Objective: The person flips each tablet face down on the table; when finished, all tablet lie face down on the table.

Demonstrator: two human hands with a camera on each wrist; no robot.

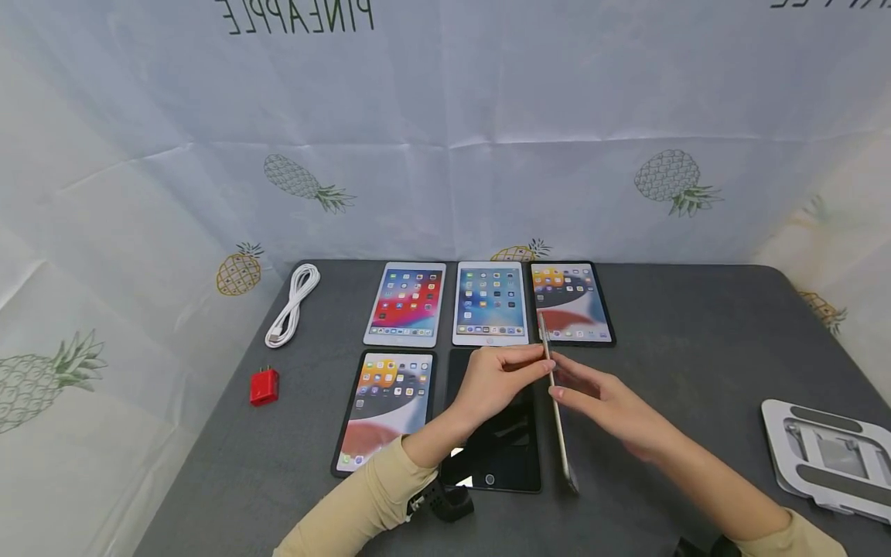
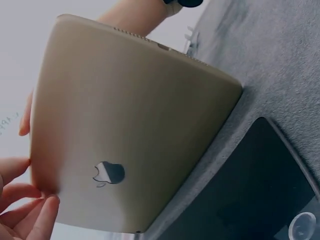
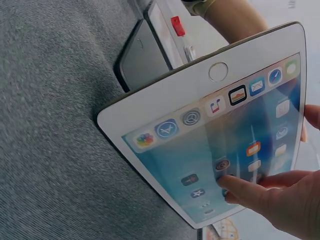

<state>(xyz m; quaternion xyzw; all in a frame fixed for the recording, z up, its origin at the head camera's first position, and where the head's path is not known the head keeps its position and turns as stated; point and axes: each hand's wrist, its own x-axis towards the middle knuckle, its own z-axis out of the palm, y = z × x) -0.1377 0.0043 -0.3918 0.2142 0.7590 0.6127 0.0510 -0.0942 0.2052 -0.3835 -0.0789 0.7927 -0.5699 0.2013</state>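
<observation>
Now: your left hand (image 1: pixel 497 383) and right hand (image 1: pixel 605 402) pinch gold tablet (image 1: pixel 557 410) by far edge, fingers curled on both faces; tablet stands on its near edge on worktop (image 1: pixel 696 348), right of dark tablet (image 1: pixel 496 456). Risk, as judgement: thin edge footing, light fingertip grip; tablet could tip and slap down onto dark tablet's glass. Readable: Apple logo on gold back, lit home-screen icons on front, "PINEAPPLE" upside down on backdrop cloth (image 1: pixel 299 15).
</observation>
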